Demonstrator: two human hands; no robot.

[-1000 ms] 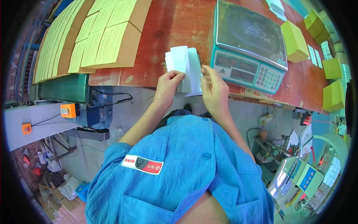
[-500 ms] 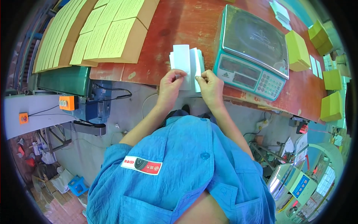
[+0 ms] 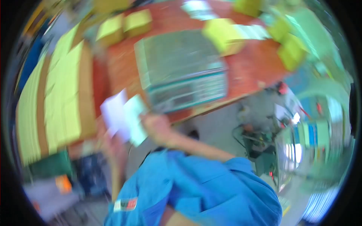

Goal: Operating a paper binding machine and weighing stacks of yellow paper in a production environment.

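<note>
Head view: swinging and blurring, carrying the white rectangular paper (image 3: pixel 115 113) and adjoining pale blue-green paper sheet (image 3: pixel 135 122) from twelve round to nine o'clock, bringing the silver-topped, teal-framed scale (image 3: pixel 183 62) to twelve on the red worktop (image 3: pixel 245 71). Touching the white paper low down with the left hand (image 3: pixel 113 145), blurring too much for telling its grip; apparently pinching the blue-green sheet's right edge with the nearly closed right hand (image 3: pixel 156 124). Still keeping both together, so probably continuing handling.

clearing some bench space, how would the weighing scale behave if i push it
The scale probably won't roll or tip easily, being broad, low and boxy. It may feel fairly heavy, given its bulk. Its flat grey top could be slippery if smooth.
</note>
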